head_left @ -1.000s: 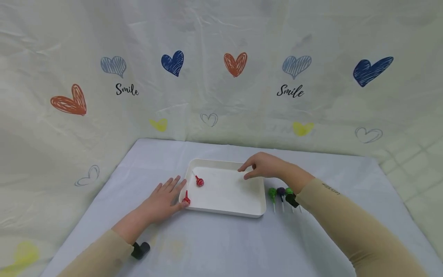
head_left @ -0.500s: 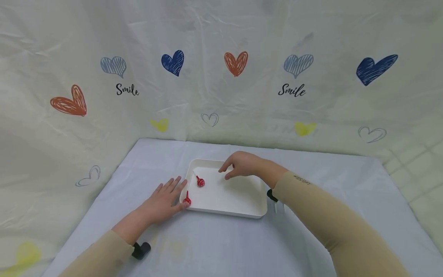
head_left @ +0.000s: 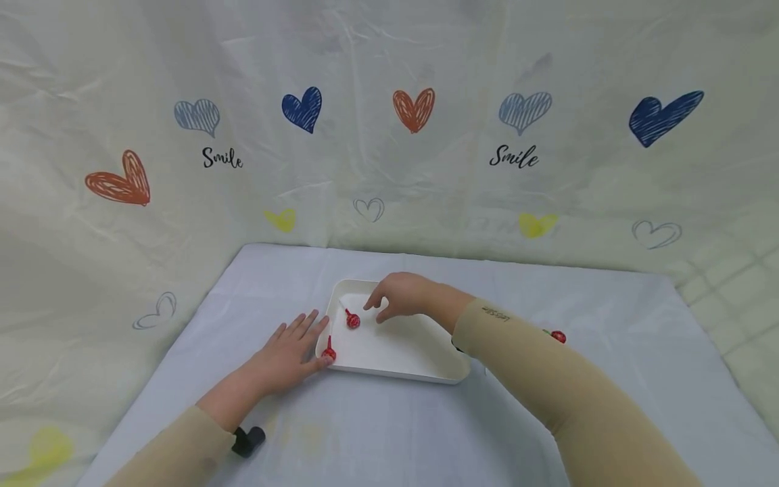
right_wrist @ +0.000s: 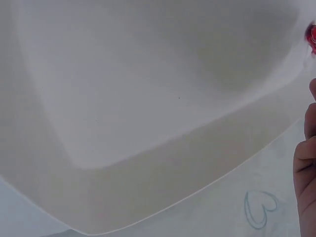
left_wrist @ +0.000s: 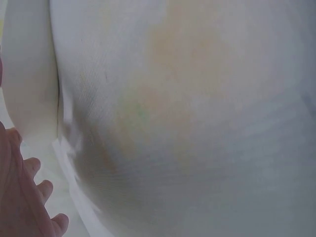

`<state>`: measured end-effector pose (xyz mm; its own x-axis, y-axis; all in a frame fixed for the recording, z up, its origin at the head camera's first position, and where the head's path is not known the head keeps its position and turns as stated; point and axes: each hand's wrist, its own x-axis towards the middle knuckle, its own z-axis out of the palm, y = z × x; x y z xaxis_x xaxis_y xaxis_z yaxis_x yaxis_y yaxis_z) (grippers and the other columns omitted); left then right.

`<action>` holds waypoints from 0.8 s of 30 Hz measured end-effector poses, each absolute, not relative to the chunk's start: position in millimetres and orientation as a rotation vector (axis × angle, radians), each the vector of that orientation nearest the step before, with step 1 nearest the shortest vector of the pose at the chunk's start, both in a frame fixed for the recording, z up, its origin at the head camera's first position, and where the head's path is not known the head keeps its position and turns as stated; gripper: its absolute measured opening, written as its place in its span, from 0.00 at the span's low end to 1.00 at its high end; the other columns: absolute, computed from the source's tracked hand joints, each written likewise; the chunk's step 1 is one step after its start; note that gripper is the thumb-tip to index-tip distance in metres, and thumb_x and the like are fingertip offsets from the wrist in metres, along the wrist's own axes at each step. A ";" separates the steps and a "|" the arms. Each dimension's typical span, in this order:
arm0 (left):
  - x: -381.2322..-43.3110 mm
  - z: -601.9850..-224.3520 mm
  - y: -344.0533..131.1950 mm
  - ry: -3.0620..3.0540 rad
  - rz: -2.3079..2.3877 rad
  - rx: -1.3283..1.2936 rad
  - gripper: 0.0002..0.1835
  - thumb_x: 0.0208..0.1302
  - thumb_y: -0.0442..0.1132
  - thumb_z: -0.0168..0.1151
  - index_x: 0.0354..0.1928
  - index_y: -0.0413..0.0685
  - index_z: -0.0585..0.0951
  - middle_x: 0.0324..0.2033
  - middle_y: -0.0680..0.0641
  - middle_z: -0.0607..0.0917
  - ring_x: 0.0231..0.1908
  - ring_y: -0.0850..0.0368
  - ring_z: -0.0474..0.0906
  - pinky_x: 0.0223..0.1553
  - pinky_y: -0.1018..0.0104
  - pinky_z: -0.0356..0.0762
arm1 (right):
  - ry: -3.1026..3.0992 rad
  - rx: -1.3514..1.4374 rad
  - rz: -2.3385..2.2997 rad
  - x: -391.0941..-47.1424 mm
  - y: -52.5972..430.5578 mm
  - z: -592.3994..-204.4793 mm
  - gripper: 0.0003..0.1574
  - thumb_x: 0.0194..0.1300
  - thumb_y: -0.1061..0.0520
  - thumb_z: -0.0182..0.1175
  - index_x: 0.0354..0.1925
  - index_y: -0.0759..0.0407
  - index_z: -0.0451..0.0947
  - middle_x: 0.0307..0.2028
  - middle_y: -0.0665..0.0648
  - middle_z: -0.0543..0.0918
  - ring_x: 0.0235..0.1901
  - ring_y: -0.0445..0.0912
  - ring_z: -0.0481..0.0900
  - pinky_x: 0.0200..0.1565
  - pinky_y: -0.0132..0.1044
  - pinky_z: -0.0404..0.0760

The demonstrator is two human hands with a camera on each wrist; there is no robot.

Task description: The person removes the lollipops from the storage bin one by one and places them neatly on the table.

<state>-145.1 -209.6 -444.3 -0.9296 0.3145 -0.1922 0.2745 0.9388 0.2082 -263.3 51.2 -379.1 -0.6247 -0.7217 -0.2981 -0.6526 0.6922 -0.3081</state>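
Observation:
A white tray (head_left: pixel 395 352) lies on the table, two red lollipops inside at its left side. One lollipop (head_left: pixel 353 320) is near the left middle, its white stick pointing to the back. The other lollipop (head_left: pixel 329 353) sits in the front left corner. My left hand (head_left: pixel 281 358) rests at the tray's left edge, fingers spread, thumb at the front corner beside that lollipop. Above the tray, my right hand (head_left: pixel 404 295) hovers just right of the first lollipop, thumb and forefinger apart with nothing visible between them. In the right wrist view, its fingers (right_wrist: pixel 307 168) show at the right edge.
Right of the tray, a red lollipop (head_left: pixel 558 336) peeks out from behind the right sleeve (head_left: pixel 535 365), which hides most of that area. A white cloth (head_left: pixel 389 433) covers the table. Behind stands a pale curtain (head_left: pixel 450 169) printed with hearts.
My right hand has moved left across the tray toward the red lollipop. Its sleeve now covers the green and purple lollipops seen earlier at the right. The left hand stays put.

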 end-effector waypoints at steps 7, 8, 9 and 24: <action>-143.6 -443.9 -210.0 2.872 0.281 0.427 0.50 0.63 0.71 0.53 0.79 0.57 0.50 0.78 0.45 0.49 0.76 0.40 0.42 0.72 0.36 0.42 | 2.480 -1.130 -0.193 -261.3 34.8 -384.5 0.24 0.61 0.48 0.71 0.57 0.39 0.83 0.45 0.44 0.85 0.46 0.40 0.79 0.53 0.36 0.78; -143.2 -443.5 -209.6 2.869 0.282 0.426 0.50 0.63 0.72 0.53 0.79 0.57 0.50 0.78 0.45 0.49 0.76 0.40 0.42 0.72 0.36 0.42 | 2.476 -1.129 -0.190 -261.2 32.8 -385.5 0.25 0.61 0.48 0.72 0.57 0.38 0.83 0.46 0.44 0.85 0.47 0.41 0.79 0.53 0.37 0.77; -142.9 -443.0 -209.2 2.866 0.285 0.427 0.50 0.63 0.71 0.53 0.79 0.57 0.50 0.78 0.45 0.49 0.76 0.40 0.42 0.72 0.36 0.42 | 2.473 -1.132 -0.185 -261.2 31.1 -386.9 0.25 0.61 0.48 0.71 0.57 0.38 0.83 0.46 0.44 0.85 0.47 0.41 0.79 0.54 0.37 0.77; -143.8 -441.5 -209.3 2.866 0.284 0.431 0.51 0.62 0.74 0.51 0.79 0.59 0.50 0.78 0.46 0.49 0.76 0.42 0.42 0.72 0.37 0.42 | 2.441 -1.096 -0.146 -259.6 13.7 -398.6 0.27 0.64 0.50 0.69 0.61 0.37 0.79 0.54 0.41 0.81 0.56 0.41 0.75 0.65 0.40 0.70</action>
